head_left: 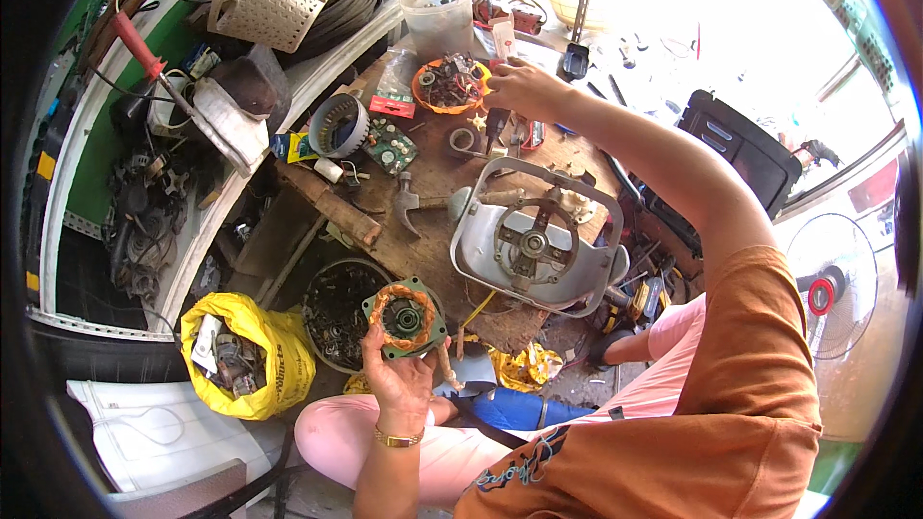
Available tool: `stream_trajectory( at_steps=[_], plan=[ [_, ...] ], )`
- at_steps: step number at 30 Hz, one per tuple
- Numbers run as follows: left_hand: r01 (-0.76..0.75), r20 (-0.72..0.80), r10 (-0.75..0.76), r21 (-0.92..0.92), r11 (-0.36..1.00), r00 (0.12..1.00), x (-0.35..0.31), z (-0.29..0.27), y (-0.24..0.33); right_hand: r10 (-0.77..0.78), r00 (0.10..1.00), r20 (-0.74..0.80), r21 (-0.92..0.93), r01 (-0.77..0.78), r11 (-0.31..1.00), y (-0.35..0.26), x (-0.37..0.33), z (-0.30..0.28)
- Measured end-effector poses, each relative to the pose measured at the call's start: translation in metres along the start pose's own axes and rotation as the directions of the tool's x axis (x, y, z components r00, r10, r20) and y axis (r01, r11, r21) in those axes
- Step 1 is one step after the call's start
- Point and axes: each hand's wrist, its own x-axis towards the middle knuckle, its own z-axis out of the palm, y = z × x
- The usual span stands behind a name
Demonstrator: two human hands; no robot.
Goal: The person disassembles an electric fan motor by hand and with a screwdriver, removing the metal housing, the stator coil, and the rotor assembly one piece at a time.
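Note:
My left hand (pixel 396 375) grips a green motor stator (pixel 405 315) with a ring of orange-brown windings, held up over the near left edge of the wooden table. A tan wrapped lead (pixel 447 365) hangs from the stator. My right hand (pixel 527 89) reaches across to the far side, its fingers curled beside an orange bowl (pixel 448 84) full of small parts. What those fingers hold is not clear; a dark object (pixel 496 125) shows just below them. Between my arms, a grey metal housing (pixel 535 240) with a round hub rests on the table.
A hammer (pixel 409 204) lies on the wooden table (pixel 423 255), near a circuit board (pixel 391 146) and a round metal casing (pixel 338 126). A yellow bag (pixel 288 365) of scrap and a bin of dark bits (pixel 336 312) stand at left. A black case (pixel 735 149) sits at right.

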Motion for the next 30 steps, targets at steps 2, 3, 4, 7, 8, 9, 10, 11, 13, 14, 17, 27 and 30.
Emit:
stream_trajectory(
  at_steps=[2,3,4,7,8,9,10,11,13,14,17,27,30],
  plan=[
    [0.014,-0.014,-0.014,-0.015,1.0,1.0,0.0,-0.003,0.0,0.095,0.995,-0.035,0.203,-0.086,0.975,-0.005,0.003,-0.009],
    [0.02,-0.022,-0.021,-0.024,1.0,1.0,0.0,-0.005,0.0,0.178,0.984,-0.008,0.329,-0.166,0.93,-0.01,0.007,-0.012],
    [0.027,-0.017,-0.028,-0.023,0.999,0.999,0.001,-0.005,0.0,0.261,0.965,0.03,0.45,-0.246,0.858,-0.019,0.014,-0.023],
    [0.039,-0.011,-0.039,-0.013,0.999,0.999,0.003,-0.008,-0.001,0.266,0.961,0.079,0.828,-0.212,0.519,-0.028,0.043,-0.002],
    [0.029,-0.011,-0.029,-0.006,1.0,1.0,0.003,-0.008,-0.002,0.237,0.951,0.197,0.855,-0.285,0.433,-0.031,0.053,0.007],
    [0.018,-0.01,-0.018,0.001,1.0,1.0,0.003,-0.008,-0.002,0.195,0.93,0.311,0.865,-0.362,0.349,-0.037,0.061,0.017],
    [0.027,0.015,-0.027,0.0,1.0,1.0,0.002,-0.007,-0.001,0.158,0.94,0.301,0.888,-0.337,0.314,-0.041,0.066,0.031],
    [0.023,0.019,-0.023,0.005,1.0,1.0,0.001,-0.008,0.0,0.113,0.95,0.291,0.909,-0.311,0.276,-0.048,0.07,0.036],
    [0.03,0.025,-0.03,0.018,0.999,0.999,0.0,-0.009,0.0,0.103,0.958,0.267,0.881,-0.286,0.378,-0.054,0.063,0.042],
    [0.035,0.024,-0.036,0.015,0.999,0.999,0.002,-0.01,-0.001,0.106,0.958,0.265,0.876,-0.285,0.389,-0.055,0.061,0.044],
    [0.045,0.044,-0.046,0.016,0.999,0.998,0.004,-0.006,0.001,0.06,0.998,0.015,0.792,-0.048,0.609,-0.052,0.057,0.044],
    [0.025,0.061,-0.026,0.011,1.0,0.998,0.0,-0.005,-0.006,0.327,0.85,0.413,0.677,-0.526,0.514,-0.049,-0.091,0.053],
    [-0.003,0.071,0.002,0.014,1.0,0.997,0.001,-0.006,-0.005,0.396,0.601,0.694,0.662,-0.749,-0.023,-0.065,-0.076,0.063]
  ],
)
